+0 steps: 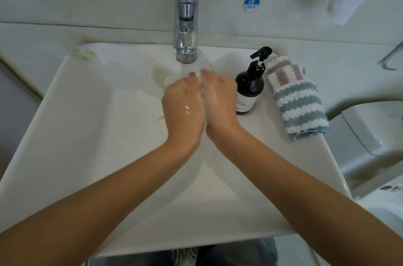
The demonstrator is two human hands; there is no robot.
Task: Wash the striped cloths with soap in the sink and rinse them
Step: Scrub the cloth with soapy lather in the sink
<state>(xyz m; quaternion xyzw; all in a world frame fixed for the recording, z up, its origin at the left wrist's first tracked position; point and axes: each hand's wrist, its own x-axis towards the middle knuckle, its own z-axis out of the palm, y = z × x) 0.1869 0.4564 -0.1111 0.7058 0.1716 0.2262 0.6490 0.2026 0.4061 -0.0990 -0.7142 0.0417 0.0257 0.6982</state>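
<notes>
- Left hand [184, 111] is bare and wet, with a glossy sheen of water across its back; no ring or watch shows on it.
- Right hand [220, 102] is bare too, wet and shiny, with no jewellery visible.
- Both forearms are uncovered right to the frame's bottom corners; no sleeve shows.
- Below the sink's near edge, blue denim trousers [246, 252] show, beside a blurred striped shoe [185, 256].

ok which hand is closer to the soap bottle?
Right. The right hand sits just beside the soap bottle, nearly touching it; the left hand is on the far side of the right hand.
</notes>
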